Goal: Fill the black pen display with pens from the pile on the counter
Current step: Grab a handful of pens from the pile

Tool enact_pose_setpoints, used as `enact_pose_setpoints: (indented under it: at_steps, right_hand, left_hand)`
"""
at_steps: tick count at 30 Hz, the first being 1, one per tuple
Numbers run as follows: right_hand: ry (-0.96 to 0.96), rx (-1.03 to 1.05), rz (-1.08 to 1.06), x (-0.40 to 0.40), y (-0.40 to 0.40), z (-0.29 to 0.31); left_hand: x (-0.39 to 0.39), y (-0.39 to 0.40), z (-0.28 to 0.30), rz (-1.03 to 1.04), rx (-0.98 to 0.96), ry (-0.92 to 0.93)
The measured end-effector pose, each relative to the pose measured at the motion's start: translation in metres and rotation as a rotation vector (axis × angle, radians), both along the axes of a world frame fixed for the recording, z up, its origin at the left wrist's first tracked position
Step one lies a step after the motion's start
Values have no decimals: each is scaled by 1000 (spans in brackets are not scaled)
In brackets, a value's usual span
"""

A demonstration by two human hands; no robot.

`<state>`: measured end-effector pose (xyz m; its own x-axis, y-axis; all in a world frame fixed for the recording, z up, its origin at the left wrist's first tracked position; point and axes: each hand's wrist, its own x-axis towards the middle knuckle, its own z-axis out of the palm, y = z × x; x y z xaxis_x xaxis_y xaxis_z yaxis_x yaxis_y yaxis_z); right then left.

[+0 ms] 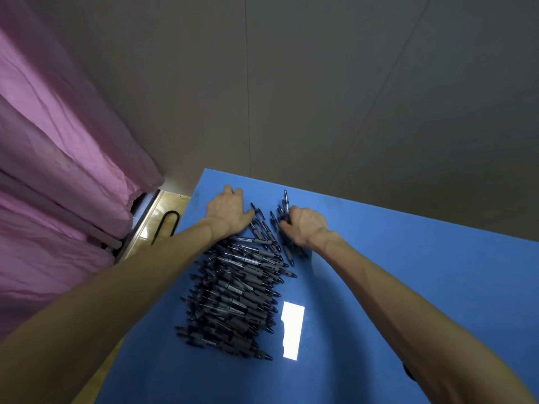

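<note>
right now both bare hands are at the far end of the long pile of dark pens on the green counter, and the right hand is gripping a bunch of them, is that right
Not quite: the counter is blue, not green, as the head view shows. The rest holds: both hands are at the far end of the long pile of dark pens, the left hand resting by it, and the right hand gripping a bunch of pens.

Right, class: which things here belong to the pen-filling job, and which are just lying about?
Job: pile of pens; pens gripped by right hand; left hand at the pile's far end; blue counter.
Lying about: pink curtain; black metal loop.
</note>
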<state>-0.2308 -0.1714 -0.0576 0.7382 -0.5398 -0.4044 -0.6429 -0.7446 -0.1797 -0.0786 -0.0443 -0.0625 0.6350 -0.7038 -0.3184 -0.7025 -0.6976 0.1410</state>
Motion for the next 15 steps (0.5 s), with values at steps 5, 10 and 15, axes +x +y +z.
enact_pose_setpoints:
  at_steps: [5, 10, 15]
  right_hand:
    - [34, 8, -22, 3, -1, 2]
    - [75, 26, -42, 6, -6, 7]
    - [119, 43, -101, 10, -5, 10]
  left_hand:
    - [-9, -10, -6, 71, 10, 31]
    - [-20, -25, -4, 76, -38, 53]
    - [-31, -39, -6, 118, -92, 97]
